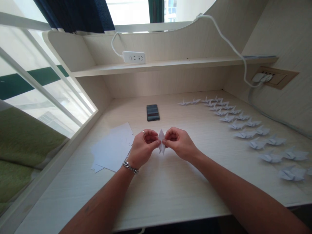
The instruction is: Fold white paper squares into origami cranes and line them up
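Both of my hands meet over the middle of the desk around a small, partly folded piece of white paper [162, 142] with a pointed top. My left hand [143, 146], with a ring and a chain bracelet, pinches the paper's left side. My right hand [179, 143] pinches its right side with curled fingers. The paper is held a little above the desk top [170, 188].
A stack of loose white sheets [112, 149] lies left of my hands. A dark phone [152, 112] lies behind them. Several folded paper cranes [243, 125] run in two rows along the right. A power strip [134, 57] sits on the shelf; plugs fill a wall socket [268, 78].
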`<state>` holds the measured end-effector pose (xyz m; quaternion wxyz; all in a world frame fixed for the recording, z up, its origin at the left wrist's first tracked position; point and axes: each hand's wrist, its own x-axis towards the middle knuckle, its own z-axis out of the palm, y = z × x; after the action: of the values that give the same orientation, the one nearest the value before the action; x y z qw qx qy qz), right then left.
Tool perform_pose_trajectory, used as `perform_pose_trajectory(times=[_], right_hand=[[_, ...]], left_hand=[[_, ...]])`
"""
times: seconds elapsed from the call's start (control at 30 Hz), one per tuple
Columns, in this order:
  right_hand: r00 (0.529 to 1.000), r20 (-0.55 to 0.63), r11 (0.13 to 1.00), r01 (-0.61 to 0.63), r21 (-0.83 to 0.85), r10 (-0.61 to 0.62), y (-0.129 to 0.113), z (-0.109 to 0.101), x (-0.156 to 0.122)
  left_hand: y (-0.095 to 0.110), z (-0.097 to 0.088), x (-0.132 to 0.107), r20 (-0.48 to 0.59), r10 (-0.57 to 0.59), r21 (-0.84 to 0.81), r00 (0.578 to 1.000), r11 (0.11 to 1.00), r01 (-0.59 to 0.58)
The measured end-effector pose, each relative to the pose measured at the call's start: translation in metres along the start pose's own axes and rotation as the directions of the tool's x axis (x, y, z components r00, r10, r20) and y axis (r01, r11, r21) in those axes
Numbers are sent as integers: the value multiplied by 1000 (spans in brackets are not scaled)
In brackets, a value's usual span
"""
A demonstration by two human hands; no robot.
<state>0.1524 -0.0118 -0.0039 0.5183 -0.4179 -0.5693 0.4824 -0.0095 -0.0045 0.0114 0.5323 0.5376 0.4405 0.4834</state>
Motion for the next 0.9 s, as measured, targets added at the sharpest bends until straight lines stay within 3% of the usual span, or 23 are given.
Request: perform_pose_trajectory(times=[0.17, 0.33, 0.5, 0.7, 0.8, 0.9], right_hand=[[1000, 1, 998, -21, 64, 21, 1, 1, 1], [998, -48, 999, 39, -20, -40, 0, 3, -1], [999, 13, 988, -48, 149, 47, -3, 2, 0], [999, -18, 990, -35, 133, 37, -2, 0, 1], [993, -98, 996, 63, -59, -69, -2, 0, -1], [958, -126, 925, 207, -318, -258, -4, 1, -4]], left_hand=[[1, 2, -1, 34, 12, -10, 999, 1000, -11], [1, 1, -2, 38, 2, -21, 999, 1000, -1], [6, 1, -3, 18, -17, -75, 1000, 997, 19], [5, 1, -2, 8, -11, -70, 1000, 997, 11], [1, -2, 1, -57, 34, -6, 998, 999, -34], [-4, -3, 3, -128, 106, 100, 986, 991, -94]])
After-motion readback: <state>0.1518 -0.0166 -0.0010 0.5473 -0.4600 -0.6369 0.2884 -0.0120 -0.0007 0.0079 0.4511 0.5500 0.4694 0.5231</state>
